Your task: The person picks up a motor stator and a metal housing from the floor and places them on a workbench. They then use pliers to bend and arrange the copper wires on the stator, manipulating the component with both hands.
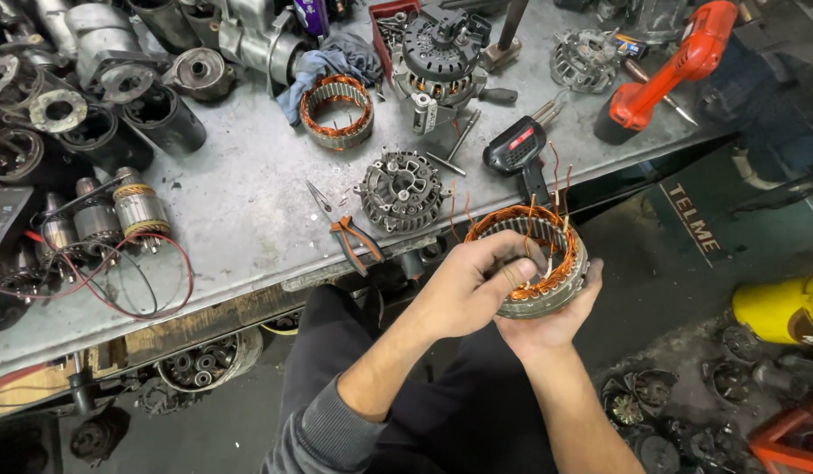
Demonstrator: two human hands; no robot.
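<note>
1. Copper windings fill the stator ring, a round steel core held in front of the bench edge, above the person's lap; loose wire ends stick up from its far rim.
2. Beneath it, the right hand cups the ring from below, fingers curled up its far side, mostly hidden by the core.
3. From the near left, the left hand grips the rim, thumb hooked over the windings into the bore.
4. Just beyond on the metal workbench lie a grey cast alternator housing, orange-handled pliers and a black soldering gun.
5. Farther back sit a second wound stator, a blue rag, a whole alternator and an orange power tool.
6. A red tray behind the alternator holds small metal parts; what they are is too small to tell, and the alternator hides most of it.
7. At the left, armatures with red and black wires stand beside dark cylindrical casings, several cut off by the frame.
8. Under the bench a round housing holds small parts, half in shadow.
9. A yellow cylinder at the right is cut off by the edge.
</note>
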